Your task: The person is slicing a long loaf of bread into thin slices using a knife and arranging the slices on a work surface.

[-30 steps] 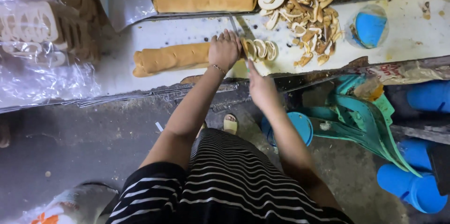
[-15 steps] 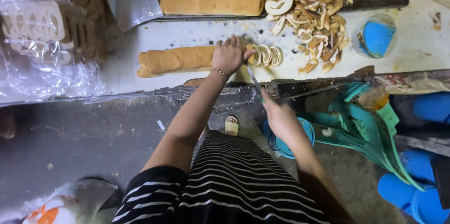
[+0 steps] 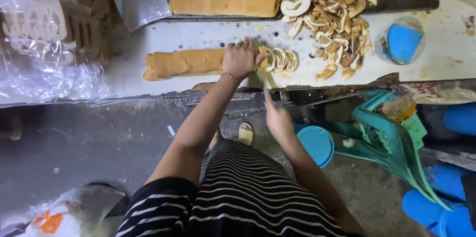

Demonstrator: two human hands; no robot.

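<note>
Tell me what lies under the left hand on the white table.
The left hand presses on the cut end of a long tan roll, beside cut slices. The hand covers the roll's end face and the table beneath it.

A second uncut roll (image 3: 223,2) is lying on a dark tray (image 3: 396,4) at top centre. A heap of offcut scraps (image 3: 329,14) is spreading across the upper right. Clear plastic bags (image 3: 44,53) are sitting at upper left. A teal plastic chair (image 3: 391,143) is standing at lower right, just beside a blue lid (image 3: 316,144).
</note>
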